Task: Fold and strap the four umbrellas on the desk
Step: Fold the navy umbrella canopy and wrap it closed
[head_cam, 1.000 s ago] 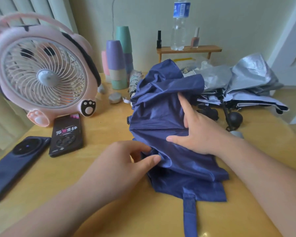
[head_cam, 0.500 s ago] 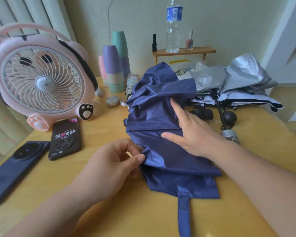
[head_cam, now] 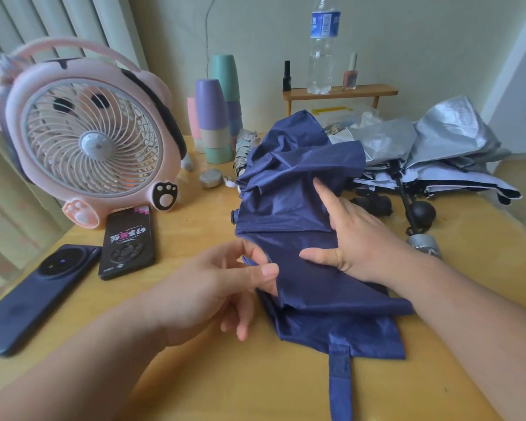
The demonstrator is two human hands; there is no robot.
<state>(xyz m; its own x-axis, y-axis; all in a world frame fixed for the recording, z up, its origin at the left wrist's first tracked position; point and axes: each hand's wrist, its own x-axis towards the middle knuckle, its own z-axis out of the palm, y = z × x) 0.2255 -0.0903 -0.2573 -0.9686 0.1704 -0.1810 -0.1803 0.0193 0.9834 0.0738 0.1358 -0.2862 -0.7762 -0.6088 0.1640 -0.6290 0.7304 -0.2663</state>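
Desk (head_cam: 195, 375), pale wood, fills the view. Pink fan (head_cam: 91, 144) at 10 o'clock, not part of the job. Navy umbrella (head_cam: 289, 208) lies at centre on the desk, collapsed but with its cloth loose and bunched at the far end. Heap of silver umbrellas (head_cam: 431, 147) at 2 o'clock, canopies slack and unfolded; looks like two, count uncertain. Small patterned umbrella (head_cam: 243, 150) at 12 o'clock, just behind the navy one, appears rolled; whether it is strapped is hidden. Right hand (head_cam: 368, 244) lies flat on the navy cloth, fingers straight and spread, pressing a panel down. Left hand (head_cam: 213, 287) pinches the left edge of a cloth panel between thumb and forefinger, other fingers loosely curled below. Strap (head_cam: 340, 384) lies loose on the desk, not wrapped round anything. Judgement on progress: early. Work is at the pleat-folding step on the navy umbrella; its rolling and strapping are left, and the silver heap is untouched. At most one of four looks finished. Orientation: the navy umbrella's long axis runs roughly 12 to 6 o'clock, near end leaning slightly toward 5; the strap trails from the near end toward 6. Handle hidden under the cloth, so which end is the tip cannot be told.
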